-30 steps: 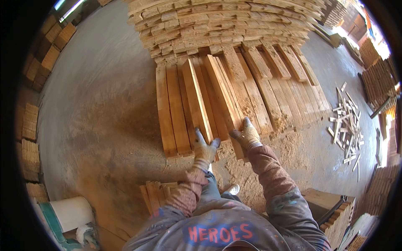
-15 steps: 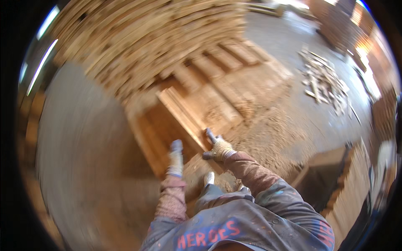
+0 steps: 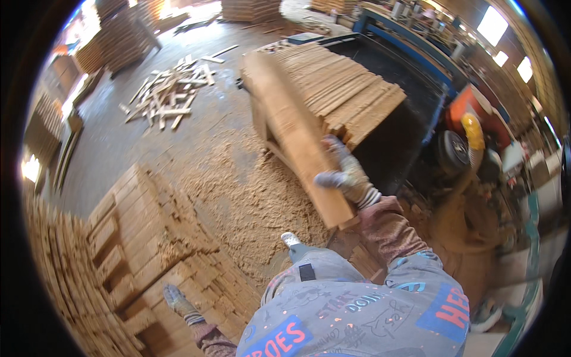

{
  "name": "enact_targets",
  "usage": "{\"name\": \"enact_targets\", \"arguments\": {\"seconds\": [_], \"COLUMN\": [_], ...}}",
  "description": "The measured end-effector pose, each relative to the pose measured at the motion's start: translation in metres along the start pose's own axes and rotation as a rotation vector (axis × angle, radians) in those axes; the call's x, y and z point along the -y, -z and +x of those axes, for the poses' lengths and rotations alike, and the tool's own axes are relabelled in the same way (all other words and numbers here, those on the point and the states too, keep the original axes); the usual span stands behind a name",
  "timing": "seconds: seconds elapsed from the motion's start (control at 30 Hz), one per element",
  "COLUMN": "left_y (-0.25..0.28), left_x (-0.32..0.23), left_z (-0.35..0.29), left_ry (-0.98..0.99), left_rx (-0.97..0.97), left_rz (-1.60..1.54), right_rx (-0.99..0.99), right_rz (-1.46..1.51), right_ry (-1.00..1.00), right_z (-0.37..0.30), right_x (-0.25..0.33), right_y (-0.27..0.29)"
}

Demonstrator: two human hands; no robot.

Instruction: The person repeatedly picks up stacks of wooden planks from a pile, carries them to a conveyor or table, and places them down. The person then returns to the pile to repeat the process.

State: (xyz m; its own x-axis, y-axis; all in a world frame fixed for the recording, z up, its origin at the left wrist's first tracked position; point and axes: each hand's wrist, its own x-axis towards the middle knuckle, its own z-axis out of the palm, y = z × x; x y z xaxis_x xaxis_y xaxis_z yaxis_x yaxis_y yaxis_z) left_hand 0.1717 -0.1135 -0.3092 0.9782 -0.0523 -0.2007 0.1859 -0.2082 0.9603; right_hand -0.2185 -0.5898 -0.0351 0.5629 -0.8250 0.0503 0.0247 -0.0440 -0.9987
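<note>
A long wooden board point(image 3: 291, 128), blurred at its far end, slants toward me in front of a stack of planks. Gloved in pale knit with grey fingertips, my right hand point(image 3: 348, 174) is closed over the board's right edge, thumb on its upper face. Farther left, my left hand point(image 3: 180, 303) hangs above a low pile of boards point(image 3: 208, 279), its fingers stretched out and nothing in it. Whether that hand touches the pile, I cannot tell.
The plank stack point(image 3: 339, 83) stands by a dark machine table with a blue frame point(image 3: 440, 113). Sawdust point(image 3: 238, 202) covers the floor before my feet. Loose wood offcuts point(image 3: 169, 95) lie heaped farther off. An orange machine point(image 3: 470, 110) with a yellow hose stands at right.
The view has swung right, from the low board pile to the plank stack and machine. My right hand now grips the board at that stack; my left hand has moved away from it.
</note>
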Motion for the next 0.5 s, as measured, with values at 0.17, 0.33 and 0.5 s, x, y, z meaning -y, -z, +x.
{"name": "enact_targets", "arguments": {"seconds": [0.17, 0.33, 0.5], "left_y": [-0.117, -0.151, -0.196], "left_x": [-0.061, -0.059, -0.094], "left_z": [0.051, 0.052, 0.010], "left_ry": [-0.229, -0.306, -0.296], "left_rx": [0.236, 0.220, 0.105], "left_rz": [-0.088, -0.030, 0.246], "right_rx": [-0.863, -1.088, -0.812], "right_rz": [-0.646, -0.725, -0.843], "right_ry": [0.020, -0.140, -0.228], "right_z": [0.022, 0.095, 0.141], "right_x": [-0.044, -0.087, -0.201], "right_y": [0.139, 0.209, 0.332]}}
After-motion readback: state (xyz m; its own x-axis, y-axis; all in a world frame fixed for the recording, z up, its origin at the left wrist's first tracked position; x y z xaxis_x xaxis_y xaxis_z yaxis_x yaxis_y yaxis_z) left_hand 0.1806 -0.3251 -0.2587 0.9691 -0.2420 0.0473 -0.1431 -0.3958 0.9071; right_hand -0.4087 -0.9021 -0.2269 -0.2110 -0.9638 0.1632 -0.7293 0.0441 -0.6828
